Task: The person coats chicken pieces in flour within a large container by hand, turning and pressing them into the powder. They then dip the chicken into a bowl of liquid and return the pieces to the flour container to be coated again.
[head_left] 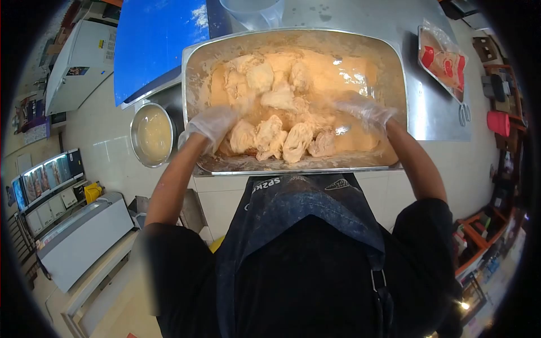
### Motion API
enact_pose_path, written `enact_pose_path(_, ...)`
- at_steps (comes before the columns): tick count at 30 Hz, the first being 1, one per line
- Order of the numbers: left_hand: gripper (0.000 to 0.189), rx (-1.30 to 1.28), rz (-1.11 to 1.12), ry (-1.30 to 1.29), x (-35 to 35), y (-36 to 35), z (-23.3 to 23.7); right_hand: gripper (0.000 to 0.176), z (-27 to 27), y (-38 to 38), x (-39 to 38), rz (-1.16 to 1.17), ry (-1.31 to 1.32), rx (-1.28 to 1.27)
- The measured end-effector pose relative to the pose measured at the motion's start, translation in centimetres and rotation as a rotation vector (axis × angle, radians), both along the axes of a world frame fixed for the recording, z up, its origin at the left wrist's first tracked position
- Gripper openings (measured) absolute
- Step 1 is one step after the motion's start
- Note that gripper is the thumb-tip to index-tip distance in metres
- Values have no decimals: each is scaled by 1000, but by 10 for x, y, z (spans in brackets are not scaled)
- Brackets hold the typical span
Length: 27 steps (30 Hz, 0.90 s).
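Gloved left hand [215,123] and right hand [367,110], well apart, grips too blurred to tell, seemingly coat pieces [297,142] along the steel pan's [390,73] near edge, gentle turning likely called for next.

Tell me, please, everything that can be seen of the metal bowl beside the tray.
The metal bowl is round and shiny, with a thin rim. It holds a pale yellowish liquid, glinting in places. It sits just left of the large metal tray. The left gloved hand is inside the tray, not touching it. I cannot tell what supports it.
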State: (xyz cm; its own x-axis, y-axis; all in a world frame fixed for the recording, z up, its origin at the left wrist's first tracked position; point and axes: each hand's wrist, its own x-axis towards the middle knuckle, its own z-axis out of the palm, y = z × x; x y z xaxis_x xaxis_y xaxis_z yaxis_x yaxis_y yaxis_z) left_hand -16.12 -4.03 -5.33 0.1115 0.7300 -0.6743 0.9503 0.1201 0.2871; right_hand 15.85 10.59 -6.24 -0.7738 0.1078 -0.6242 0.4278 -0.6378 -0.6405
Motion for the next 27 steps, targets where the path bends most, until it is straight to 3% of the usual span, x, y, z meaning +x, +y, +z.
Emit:
enact_pose_path(1, 58, -40, 57, 47, 2, -14, -11, 90, 17, 1, 4, -71, -171, -62)
enact_pose_path(3, 53, -75, 124, 102, 0, -21, -38, 89, -2, -9, -3, 74, -122, 35)
enact_pose_path(5, 59, -260, -185, -64, -1, -8, -62, 88, -46, -28, -11, 340, -31, 223)
enact_pose_path(6, 59, -257, -184, -59, 8, -11, -59, 88, -67, -39, -13, 468, 16, 318)
enact_pose_path(8, 47, -134, 386, -284, 30, -15, -50, 79, -114, -58, -16, 292, 260, 837)
enact_pose_path(9, 47, -125, 384, -283, 37, -16, -50, 79, -97, -53, -23, 291, 260, 846)
enact_pose_path(11, 42, -193, 1199, -1181, 50, -25, -63, 75, -60, -55, -43, 239, 181, 735)
enact_pose_path(12, 42, -187, 1205, -1182, 43, -29, -73, 72, -41, -56, -51, 209, 147, 682)
enact_pose_path(14, 42, 466, 329, -465, 24, -44, -92, 68, -11, -47, -49, 145, 71, 553)
enact_pose_path(18, 50, 501, 446, -428, 41, -12, -15, 61, 32, -43, -66, 64, -81, 346)
enact_pose_path(20, 59, 129, 574, -299, 32, 3, 0, 52, 14, -47, -53, 198, -49, 584)
enact_pose_path(21, 59, 120, 568, -299, 32, 7, 13, 49, 4, -48, -46, 261, -29, 706)
enact_pose_path(23, 73, -209, 542, -174, 31, 11, 31, 45, -10, -42, -32, 401, 15, 959)
enact_pose_path(24, 73, -210, 540, -176, 26, 8, 26, 45, -15, -31, -23, 401, 12, 958)
enact_pose_path(26, 85, -199, 374, -24, 18, -7, 7, 52, -26, -11, -6, 1048, -640, 873)
enact_pose_path(27, 85, -197, 368, -23, 24, -7, 2, 52, -25, -19, -10, 1042, -643, 873)
